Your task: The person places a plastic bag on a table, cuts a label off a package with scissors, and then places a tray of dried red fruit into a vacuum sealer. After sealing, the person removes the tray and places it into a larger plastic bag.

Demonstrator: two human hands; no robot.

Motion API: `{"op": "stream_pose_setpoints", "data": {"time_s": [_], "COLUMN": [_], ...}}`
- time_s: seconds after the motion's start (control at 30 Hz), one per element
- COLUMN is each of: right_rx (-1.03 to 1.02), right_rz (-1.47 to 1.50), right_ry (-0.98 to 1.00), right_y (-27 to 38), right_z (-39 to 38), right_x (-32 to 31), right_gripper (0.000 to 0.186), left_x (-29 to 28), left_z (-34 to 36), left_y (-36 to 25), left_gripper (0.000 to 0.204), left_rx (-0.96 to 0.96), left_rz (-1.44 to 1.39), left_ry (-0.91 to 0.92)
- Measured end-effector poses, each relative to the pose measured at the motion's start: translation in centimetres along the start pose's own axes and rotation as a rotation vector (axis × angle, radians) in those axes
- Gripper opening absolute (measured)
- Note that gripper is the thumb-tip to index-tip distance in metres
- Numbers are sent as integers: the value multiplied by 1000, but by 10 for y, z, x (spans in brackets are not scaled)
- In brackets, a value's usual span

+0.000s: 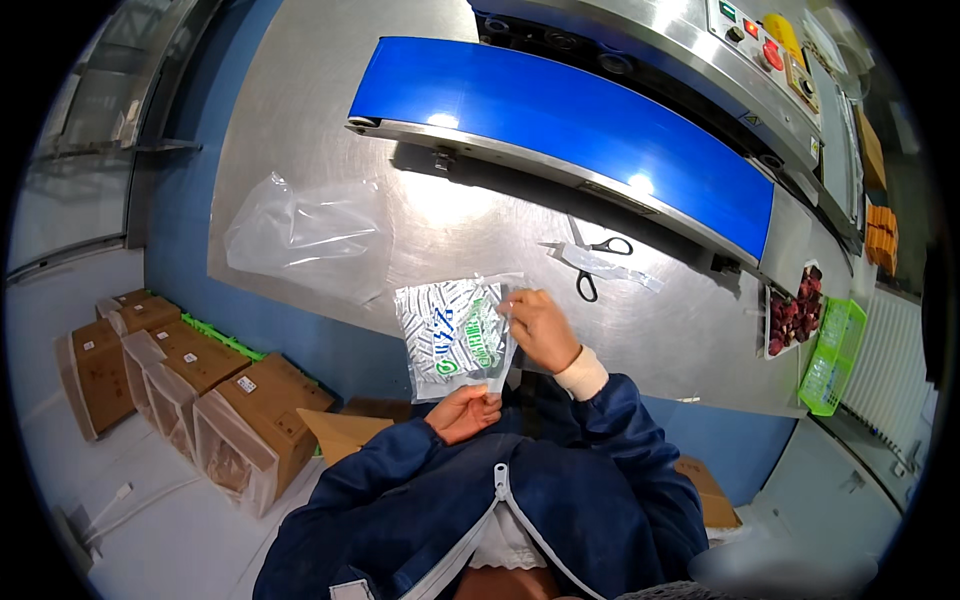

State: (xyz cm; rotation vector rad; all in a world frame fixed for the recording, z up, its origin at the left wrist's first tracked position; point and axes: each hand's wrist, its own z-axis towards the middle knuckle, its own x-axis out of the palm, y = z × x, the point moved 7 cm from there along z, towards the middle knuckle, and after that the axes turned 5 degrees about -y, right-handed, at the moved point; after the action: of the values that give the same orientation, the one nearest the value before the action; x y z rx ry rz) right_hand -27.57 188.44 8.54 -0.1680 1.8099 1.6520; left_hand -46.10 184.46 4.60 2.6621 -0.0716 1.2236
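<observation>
I hold a clear plastic bag (452,335) filled with small white sachets printed in green and blue, just over the near edge of the steel table (320,120). My left hand (462,412) pinches the bag's lower edge. At its upper right edge, my right hand (540,328) grips the bag's open mouth, fingers curled on the film. Both sleeves are dark blue.
An empty clear bag (305,235) lies left on the table. Black-handled scissors (598,262) rest on a plastic strip beyond my hands. A blue conveyor belt (560,125) runs across the back. A tray of dark red pieces (795,312) and a green basket (838,355) sit right. Cardboard boxes (190,385) stand on the floor left.
</observation>
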Motion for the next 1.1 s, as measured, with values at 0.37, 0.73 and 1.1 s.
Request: {"op": "stream_pose_setpoints", "data": {"time_s": [0.37, 0.73, 1.1], "right_rx": [245, 578, 711], "right_rz": [-6, 0, 877], "right_ry": [85, -384, 124], "right_y": [-29, -96, -61], "right_z": [-2, -109, -142], "right_x": [23, -140, 63], "right_gripper": [36, 26, 26], "left_x": [-7, 1, 75], "left_z": [18, 31, 73], "left_y": [0, 8, -187], "left_gripper": [15, 29, 29], "left_rx": [-14, -105, 789], "left_rz": [76, 144, 2011], "left_ry": [-32, -143, -513]}}
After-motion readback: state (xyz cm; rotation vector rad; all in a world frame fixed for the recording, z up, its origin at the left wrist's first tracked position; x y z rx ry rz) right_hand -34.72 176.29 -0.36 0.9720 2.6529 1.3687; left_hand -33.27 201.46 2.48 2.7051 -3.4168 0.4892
